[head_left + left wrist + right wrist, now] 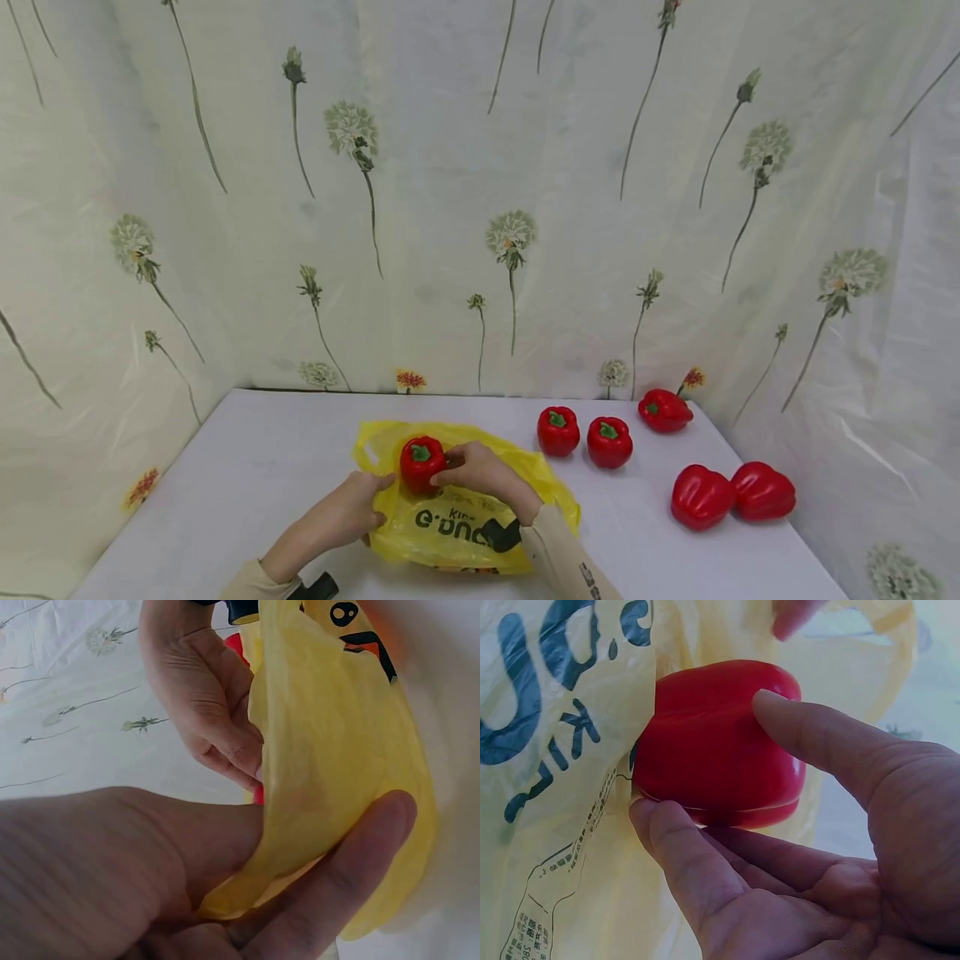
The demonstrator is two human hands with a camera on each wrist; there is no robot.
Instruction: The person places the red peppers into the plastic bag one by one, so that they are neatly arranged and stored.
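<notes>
A red bell pepper (422, 465) is at the mouth of a yellow plastic bag (401, 542) with dark printing. My right hand (483, 473) pinches this pepper from the right, its thumb on one side and fingers on the other, as the right wrist view shows. Part of the pepper (720, 746) is hidden behind the bag's film there. On the left of the bag, my left hand (352, 508) holds the bag's edge, with the thumb inside and the fingers outside in the left wrist view.
On the white table (262, 467), two bell peppers (558, 432) stand upright right of the bag. One more bell pepper (665, 411) lies on its side at the back right corner. Two others (702, 497) lie touching near the right edge. A flowered curtain (435, 208) surrounds the table's back and sides.
</notes>
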